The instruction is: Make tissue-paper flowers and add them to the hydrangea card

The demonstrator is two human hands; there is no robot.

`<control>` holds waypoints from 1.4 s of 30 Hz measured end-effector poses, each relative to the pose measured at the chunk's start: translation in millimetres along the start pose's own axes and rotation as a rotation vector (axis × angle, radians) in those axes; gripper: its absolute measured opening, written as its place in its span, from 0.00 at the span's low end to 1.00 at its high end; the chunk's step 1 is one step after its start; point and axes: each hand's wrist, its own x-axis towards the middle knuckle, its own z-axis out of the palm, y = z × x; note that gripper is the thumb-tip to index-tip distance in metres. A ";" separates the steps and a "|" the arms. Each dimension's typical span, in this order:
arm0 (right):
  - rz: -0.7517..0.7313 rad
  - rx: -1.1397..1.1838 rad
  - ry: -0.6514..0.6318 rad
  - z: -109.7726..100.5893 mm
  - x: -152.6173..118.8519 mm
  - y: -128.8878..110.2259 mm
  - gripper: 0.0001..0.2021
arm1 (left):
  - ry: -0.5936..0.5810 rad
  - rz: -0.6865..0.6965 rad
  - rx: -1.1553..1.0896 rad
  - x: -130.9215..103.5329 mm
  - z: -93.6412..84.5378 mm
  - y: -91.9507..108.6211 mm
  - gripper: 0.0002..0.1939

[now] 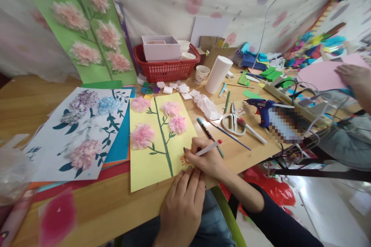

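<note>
My right hand [207, 158] grips a white marker pen [209, 148] with a red end. Its tip is hidden by my fingers, beside red handwritten strokes [183, 160] at the lower right of a yellow sheet [145, 179]. My left hand [185, 200] lies flat, fingers stretched out over the sheet's lower right edge, just below the writing. On the sheet are a painted green stem [162, 135] with small leaves and several fluffy pink paper flowers [142, 136]. Right of the sheet lie a dark patterned pen [206, 129], a thin blue brush [232, 137] and scissors [233, 121].
A white sheet with flowers [52, 142] lies on coloured papers at left. Behind stand a red basket [166, 70], a paper cup [201, 74] and a white roll [218, 74]. A blue glue gun [262, 110] lies right. Another person's hand [352, 74] touches pink paper [319, 74].
</note>
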 end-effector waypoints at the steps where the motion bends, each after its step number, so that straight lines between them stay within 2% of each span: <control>1: 0.002 -0.005 -0.003 0.2 0.0 -0.3 0.18 | 0.005 -0.001 -0.001 -0.1 0.2 -0.1 0.17; 8: -0.039 -0.078 -0.029 0.3 -1.4 -0.9 0.17 | 0.014 -0.008 -0.013 0.2 0.8 0.2 0.16; 26: -0.060 -0.061 -0.023 -0.9 -0.5 -0.8 0.16 | 0.014 -0.016 -0.019 0.4 0.8 0.9 0.17; 37: 0.026 0.015 -0.127 -4.3 -1.7 -0.8 0.16 | -0.005 -0.022 -0.016 0.6 -1.2 0.8 0.15; 42: 0.058 0.049 -0.100 -3.4 -0.1 -2.6 0.16 | -0.012 -0.018 -0.018 1.3 -2.5 0.5 0.15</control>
